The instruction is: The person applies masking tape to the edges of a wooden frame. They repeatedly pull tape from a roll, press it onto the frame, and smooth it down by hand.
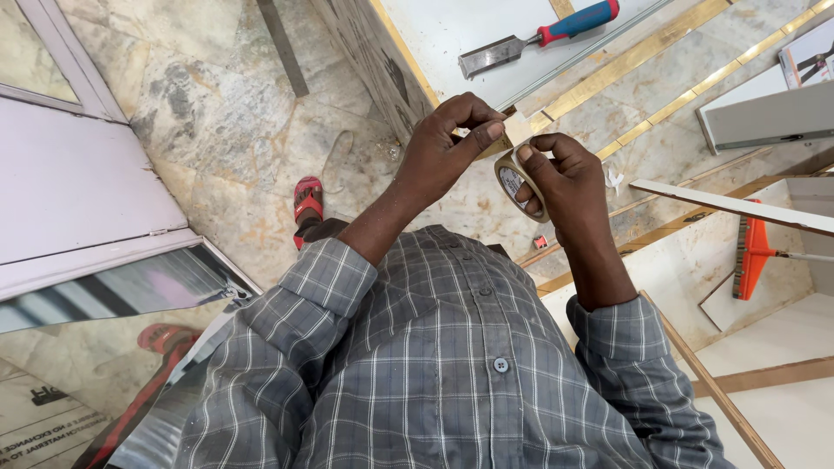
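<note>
My right hand point(569, 178) grips a small roll of beige masking tape point(514, 181), fingers through and around its core. My left hand point(443, 143) pinches the tape's free end point(514, 132) between thumb and forefinger, just above the roll. Both hands are held close together in front of my chest, above a marble floor point(234, 122). My grey checked shirt sleeves fill the lower part of the view.
A chisel with a red and blue handle point(539, 36) lies on a white board point(452, 26) at the top. My foot in a red sandal point(307, 201) stands below. White panels point(764, 117), a wooden strip point(712, 382) and an orange brush head point(751, 252) are at right; a glass door panel point(130, 282) at left.
</note>
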